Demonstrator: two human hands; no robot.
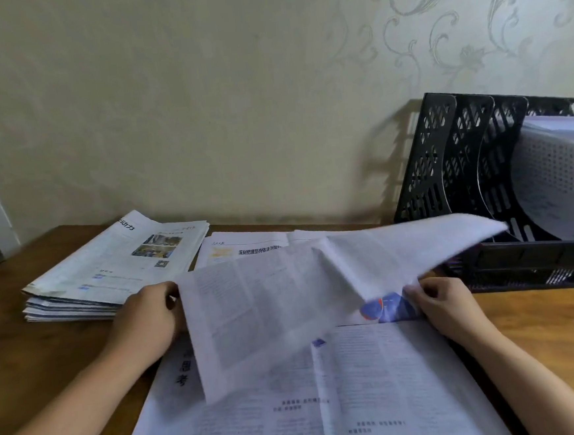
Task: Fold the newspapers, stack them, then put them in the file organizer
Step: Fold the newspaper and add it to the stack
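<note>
A large newspaper (313,397) lies spread on the wooden table in front of me. Its upper sheet (284,293) is lifted and blurred, swung over toward the near side. My left hand (149,317) grips that sheet's left edge. My right hand (443,303) pinches the paper at the right, beside a blue picture. A stack of folded newspapers (111,265) sits at the back left. The black perforated file organizer (453,170) stands at the back right and holds white papers (557,175).
Another unfolded newspaper (247,249) lies flat behind the raised sheet, against the wall. The brown table (545,327) shows bare wood at the right and the left front. A patterned wall rises just behind everything.
</note>
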